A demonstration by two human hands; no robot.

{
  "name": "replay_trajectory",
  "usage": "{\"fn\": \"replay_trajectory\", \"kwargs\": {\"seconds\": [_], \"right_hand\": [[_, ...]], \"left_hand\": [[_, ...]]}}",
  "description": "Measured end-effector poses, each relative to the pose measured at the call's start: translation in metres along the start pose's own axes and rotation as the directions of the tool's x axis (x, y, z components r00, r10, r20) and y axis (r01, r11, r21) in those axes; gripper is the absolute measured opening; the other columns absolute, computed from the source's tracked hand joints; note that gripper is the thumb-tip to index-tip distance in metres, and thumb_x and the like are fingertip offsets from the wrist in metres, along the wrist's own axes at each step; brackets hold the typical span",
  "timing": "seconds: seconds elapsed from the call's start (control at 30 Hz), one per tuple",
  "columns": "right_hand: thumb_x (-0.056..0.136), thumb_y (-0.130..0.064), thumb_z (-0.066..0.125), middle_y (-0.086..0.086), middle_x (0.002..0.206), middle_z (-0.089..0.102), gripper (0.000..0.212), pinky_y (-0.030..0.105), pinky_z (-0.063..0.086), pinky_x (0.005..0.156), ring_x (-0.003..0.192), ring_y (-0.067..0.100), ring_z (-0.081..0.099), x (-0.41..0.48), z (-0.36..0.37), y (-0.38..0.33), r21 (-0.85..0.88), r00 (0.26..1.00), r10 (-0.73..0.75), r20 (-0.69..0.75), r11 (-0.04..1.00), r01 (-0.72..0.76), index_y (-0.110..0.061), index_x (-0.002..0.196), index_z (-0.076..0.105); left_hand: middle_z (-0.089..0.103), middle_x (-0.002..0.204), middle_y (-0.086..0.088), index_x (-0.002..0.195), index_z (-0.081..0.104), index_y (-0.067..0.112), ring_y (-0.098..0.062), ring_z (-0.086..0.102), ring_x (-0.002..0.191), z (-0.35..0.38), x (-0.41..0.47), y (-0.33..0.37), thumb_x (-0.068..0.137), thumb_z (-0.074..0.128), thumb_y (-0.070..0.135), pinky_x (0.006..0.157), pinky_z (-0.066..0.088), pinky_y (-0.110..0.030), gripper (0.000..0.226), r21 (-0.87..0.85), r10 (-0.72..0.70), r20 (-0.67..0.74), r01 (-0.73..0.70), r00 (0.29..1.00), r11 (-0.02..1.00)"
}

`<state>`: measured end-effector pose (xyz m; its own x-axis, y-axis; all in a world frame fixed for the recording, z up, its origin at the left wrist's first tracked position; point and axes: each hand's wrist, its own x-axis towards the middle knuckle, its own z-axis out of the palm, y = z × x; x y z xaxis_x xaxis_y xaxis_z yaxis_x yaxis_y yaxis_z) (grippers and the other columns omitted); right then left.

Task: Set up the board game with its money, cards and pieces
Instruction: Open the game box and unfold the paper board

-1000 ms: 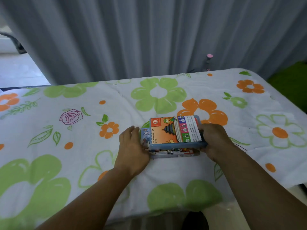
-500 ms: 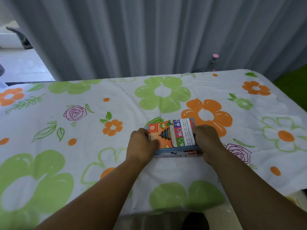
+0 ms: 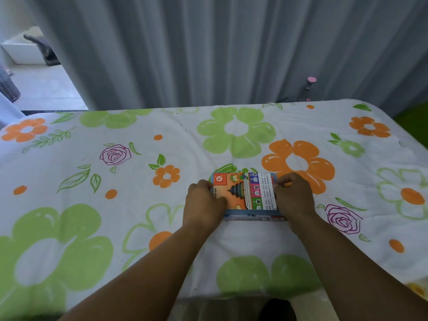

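In the head view, the board game box [image 3: 253,214] lay flat on the floral tablecloth [image 3: 115,218]. It sat a little right of centre and toward the near edge of the table, with its orange printed lid [image 3: 238,193] facing up.

Your left hand [image 3: 203,202] gripped the box's left end, with the fingers curled over the edge and the thumb lying across the lid's near-left corner. Your right hand [image 3: 293,198] held the right end, its bent fingers pinching the lid's edge.

Your hands were apart, one at each short side, with the lid's picture showing between them. A blue strip of the box's front wall showed below the lid, but I could not tell whether the lid had been raised off the base. A grey curtain [image 3: 208,54] hung behind the table.
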<state>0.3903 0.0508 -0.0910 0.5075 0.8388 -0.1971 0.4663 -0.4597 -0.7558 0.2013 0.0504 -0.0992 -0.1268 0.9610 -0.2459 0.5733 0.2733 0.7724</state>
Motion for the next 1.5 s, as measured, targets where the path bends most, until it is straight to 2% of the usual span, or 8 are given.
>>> {"fn": "replay_trajectory", "kwargs": {"seconds": [0.27,0.47,0.7,0.8,0.93,1.13,1.37,1.5], "right_hand": [[0.099,-0.035,0.052,0.009,0.085,0.069,0.035,0.034,0.051,0.063,0.078,0.027,0.069,0.003,0.001,-0.003,-0.026,0.993,0.102,0.061,0.995,-0.101,-0.012,0.074,0.059],[0.089,-0.036,0.057,0.006,0.088,0.070,0.025,0.047,0.057,0.084,0.087,0.028,0.068,-0.001,0.000,-0.011,-0.109,0.999,0.015,0.036,0.994,-0.011,-0.013,0.081,0.062],[0.092,-0.013,0.067,0.007,0.087,0.071,0.009,0.032,0.057,0.064,0.072,0.018,0.069,-0.011,-0.014,-0.030,0.210,0.996,0.046,0.078,0.976,-0.062,-0.006,0.091,0.063],[0.091,-0.008,0.070,0.013,0.087,0.073,0.011,0.032,0.058,0.062,0.072,0.022,0.071,-0.017,-0.023,-0.044,0.357,0.988,0.054,0.142,0.928,-0.103,0.000,0.096,0.064],[0.089,-0.009,0.072,0.015,0.089,0.074,0.012,0.028,0.051,0.056,0.071,0.022,0.070,-0.025,-0.025,-0.057,0.408,0.982,0.018,0.190,0.908,-0.096,-0.005,0.095,0.063],[0.088,-0.009,0.074,0.015,0.087,0.074,0.014,0.029,0.054,0.054,0.069,0.021,0.069,-0.050,-0.004,-0.083,0.437,0.967,-0.042,0.252,0.896,-0.075,-0.005,0.097,0.064],[0.087,-0.005,0.074,0.015,0.078,0.070,0.018,0.016,0.039,0.034,0.041,0.007,0.060,-0.091,0.026,-0.111,0.398,0.953,-0.105,0.284,0.917,-0.017,-0.002,0.101,0.063],[0.088,-0.004,0.073,0.017,0.080,0.069,0.019,0.017,0.041,0.035,0.037,0.006,0.058,-0.109,0.046,-0.121,0.366,0.939,-0.120,0.324,0.930,-0.008,-0.002,0.103,0.060]], "left_hand": [[0.045,0.113,0.001,0.126,0.055,0.015,-0.022,0.056,0.107,-0.002,-0.005,-0.001,0.091,0.062,0.028,0.088,0.050,-0.035,0.037,0.112,0.050,-0.008,-0.049,0.999,0.993],[0.046,0.128,-0.006,0.130,0.055,0.011,-0.024,0.047,0.121,-0.003,-0.010,0.006,0.095,0.057,0.026,0.091,0.040,-0.031,0.038,0.167,0.071,0.023,-0.074,0.997,0.983],[0.046,0.126,-0.007,0.131,0.057,0.016,-0.026,0.046,0.121,-0.013,-0.013,0.010,0.089,0.063,0.024,0.098,0.044,-0.036,0.043,0.099,0.019,0.055,-0.024,0.998,0.995],[0.055,0.123,-0.008,0.122,0.062,0.017,-0.026,0.057,0.111,-0.024,-0.018,0.011,0.085,0.067,0.025,0.096,0.050,-0.042,0.038,0.018,0.000,0.060,-0.002,0.998,1.000],[0.061,0.097,0.000,0.116,0.059,0.011,-0.013,0.057,0.080,-0.044,-0.024,0.012,0.089,0.066,0.018,0.064,0.044,-0.028,0.029,-0.153,-0.026,0.026,0.030,0.999,0.988],[0.069,0.087,-0.002,0.097,0.062,0.015,-0.021,0.063,0.079,-0.097,-0.039,0.007,0.084,0.066,0.026,0.085,0.056,-0.047,0.017,-0.286,-0.087,-0.057,0.067,0.995,0.956],[0.063,0.076,-0.010,0.087,0.066,0.001,-0.021,0.054,0.071,-0.150,-0.053,-0.017,0.077,0.056,0.023,0.068,0.047,-0.038,0.026,-0.316,-0.128,-0.113,0.086,0.985,0.945],[0.071,0.087,-0.013,0.082,0.068,0.013,-0.030,0.063,0.077,-0.172,-0.062,-0.030,0.079,0.058,0.022,0.078,0.056,-0.046,0.013,-0.345,-0.151,-0.143,0.093,0.978,0.934]]}}
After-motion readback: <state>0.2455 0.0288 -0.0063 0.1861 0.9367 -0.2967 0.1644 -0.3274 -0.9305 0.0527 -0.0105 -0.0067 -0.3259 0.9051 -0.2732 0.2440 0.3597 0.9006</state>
